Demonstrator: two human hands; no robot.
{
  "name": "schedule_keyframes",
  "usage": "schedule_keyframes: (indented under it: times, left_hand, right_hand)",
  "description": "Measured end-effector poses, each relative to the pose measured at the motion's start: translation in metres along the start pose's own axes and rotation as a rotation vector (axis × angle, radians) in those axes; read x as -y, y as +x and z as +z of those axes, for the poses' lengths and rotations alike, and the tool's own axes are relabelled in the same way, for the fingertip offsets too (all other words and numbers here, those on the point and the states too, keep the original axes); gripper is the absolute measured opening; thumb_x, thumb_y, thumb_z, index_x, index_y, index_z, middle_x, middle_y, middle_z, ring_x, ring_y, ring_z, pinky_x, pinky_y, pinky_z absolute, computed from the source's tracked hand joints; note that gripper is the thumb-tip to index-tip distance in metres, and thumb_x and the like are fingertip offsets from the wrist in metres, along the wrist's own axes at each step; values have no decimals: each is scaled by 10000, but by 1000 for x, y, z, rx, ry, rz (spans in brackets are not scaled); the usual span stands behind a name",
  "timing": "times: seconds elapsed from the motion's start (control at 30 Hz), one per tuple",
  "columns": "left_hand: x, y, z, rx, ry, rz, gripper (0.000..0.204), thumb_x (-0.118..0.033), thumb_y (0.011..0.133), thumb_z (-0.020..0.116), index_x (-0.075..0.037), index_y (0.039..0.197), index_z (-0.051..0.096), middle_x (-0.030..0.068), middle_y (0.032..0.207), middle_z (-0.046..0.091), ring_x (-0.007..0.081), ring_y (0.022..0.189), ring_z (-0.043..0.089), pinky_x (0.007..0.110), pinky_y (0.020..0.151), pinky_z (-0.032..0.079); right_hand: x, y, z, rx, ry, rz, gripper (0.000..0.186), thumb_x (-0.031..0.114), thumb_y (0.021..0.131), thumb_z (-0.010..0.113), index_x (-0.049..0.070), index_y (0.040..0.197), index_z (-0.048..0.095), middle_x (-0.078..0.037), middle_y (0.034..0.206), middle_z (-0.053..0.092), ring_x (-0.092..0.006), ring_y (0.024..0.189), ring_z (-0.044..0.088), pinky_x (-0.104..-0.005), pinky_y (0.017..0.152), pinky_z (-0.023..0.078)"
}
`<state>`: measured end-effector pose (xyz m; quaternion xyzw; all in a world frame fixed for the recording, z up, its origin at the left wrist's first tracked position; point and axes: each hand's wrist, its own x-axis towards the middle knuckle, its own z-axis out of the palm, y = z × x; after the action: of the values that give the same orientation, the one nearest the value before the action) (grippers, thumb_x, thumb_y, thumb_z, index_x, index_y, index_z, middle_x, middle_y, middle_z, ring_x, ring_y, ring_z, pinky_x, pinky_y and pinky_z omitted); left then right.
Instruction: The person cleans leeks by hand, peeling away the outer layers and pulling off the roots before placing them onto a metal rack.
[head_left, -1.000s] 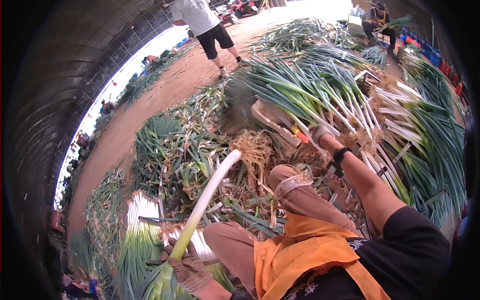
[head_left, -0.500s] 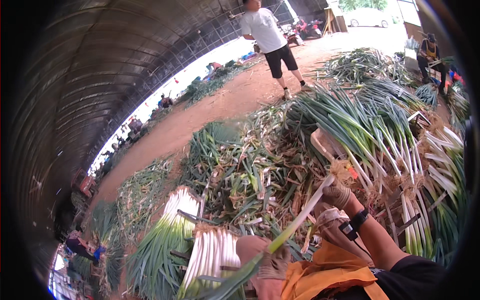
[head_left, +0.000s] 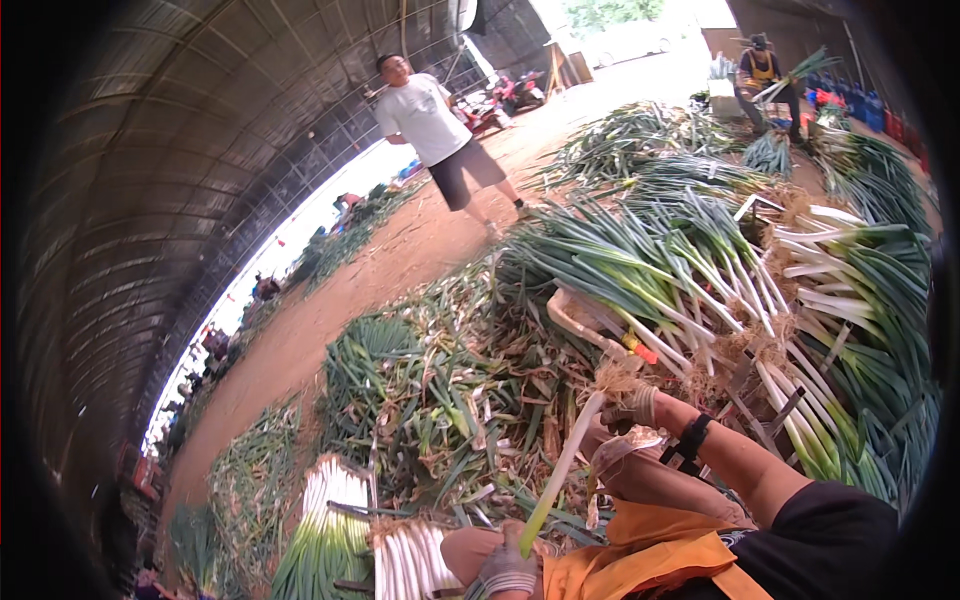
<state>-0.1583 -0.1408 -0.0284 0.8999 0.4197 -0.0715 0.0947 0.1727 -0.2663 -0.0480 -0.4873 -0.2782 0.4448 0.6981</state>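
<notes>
A long leek (head_left: 558,470) slants upward, its root tuft (head_left: 615,377) at the top. My gloved left hand (head_left: 510,565) grips its green lower part near my knee. My gloved right hand (head_left: 628,410) is curled just right of the root end; what its fingers hold there is unclear. Above it, a yellow-and-red object (head_left: 640,348) lies by a pale wooden piece (head_left: 575,315). Below left lie two stacks of cleaned leeks (head_left: 325,510) (head_left: 408,560). My orange apron (head_left: 620,550) covers my lap.
Untrimmed leeks (head_left: 660,260) are heaped ahead and right, leaf litter (head_left: 440,380) before me. A dirt path (head_left: 260,390) curves along the left. A person in a white shirt (head_left: 425,125) stands on it; another person (head_left: 762,80) sits back right holding leeks. Motorbikes (head_left: 510,100) stand near the bright tunnel opening.
My right hand moved from the tool to the leek's root end, then slightly down and left with it. The leek tilted more upright. The view swung; the standing person's head now shows.
</notes>
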Motion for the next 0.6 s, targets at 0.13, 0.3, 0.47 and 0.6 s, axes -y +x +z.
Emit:
schedule_keyframes:
  times: [0.13,0.3,0.47,0.6]
  left_hand:
    - [7,0,9,16,83,28,535,-384,699,575,-225,1186,421,177,822,611,362,767,594,464,695,467]
    - [13,-2,11,-124,37,147,358,-352,731,552,-147,1020,503,151,728,609,362,649,592,487,571,459]
    - [35,-12,2,-53,4,98,257,-266,779,497,-151,1007,514,152,761,608,362,693,586,475,608,454]
    - [33,-27,-26,-96,14,52,245,-221,808,446,-126,1028,493,147,826,607,347,776,587,462,645,457]
  right_hand:
    - [33,-33,-9,-98,645,36,143,111,737,643,54,851,579,-46,704,577,-121,569,537,-268,521,453]
    - [10,2,-37,-79,1002,-273,97,166,824,543,73,846,557,-13,640,546,-149,614,520,-271,561,427]
    - [39,-27,-226,-588,469,-513,107,211,803,571,110,831,549,22,734,532,-99,597,478,-259,554,405]
    - [77,-24,-184,-556,501,-390,139,233,793,625,151,734,529,60,634,531,-39,479,456,-203,456,395]
